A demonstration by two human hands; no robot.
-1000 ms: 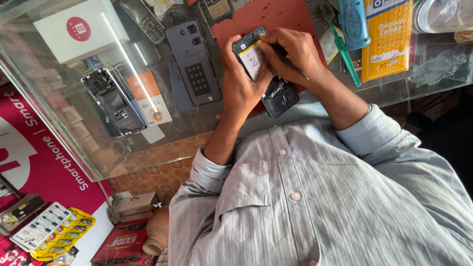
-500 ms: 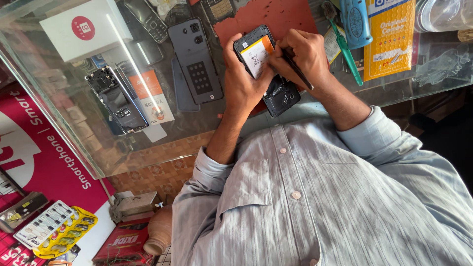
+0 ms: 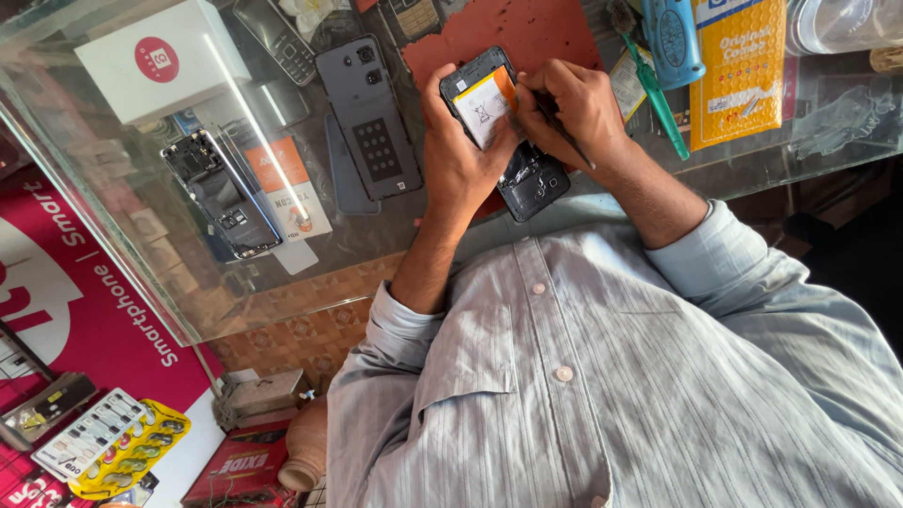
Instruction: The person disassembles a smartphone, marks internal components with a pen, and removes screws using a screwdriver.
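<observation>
My left hand (image 3: pixel 459 155) holds an opened black smartphone (image 3: pixel 532 179) tilted over a red mat (image 3: pixel 527 33) on the glass counter. The phone's back is off and a white and orange battery (image 3: pixel 483 105) shows inside it. My right hand (image 3: pixel 576 105) grips a thin dark tool (image 3: pixel 562 130) and presses its tip at the battery's right edge. Both hands touch the phone, and the fingers hide part of its frame.
A dark grey back cover (image 3: pixel 370 113) lies left of the hands, and beyond it another opened phone (image 3: pixel 221 193) and a white box (image 3: pixel 160 61). A green brush (image 3: pixel 660 99), a blue tool (image 3: pixel 673 38) and a yellow package (image 3: pixel 738 66) lie to the right. The counter's glass edge (image 3: pixel 282 301) runs near my body.
My right hand has shifted slightly along the battery's edge with the tool. My left hand keeps the phone in much the same place.
</observation>
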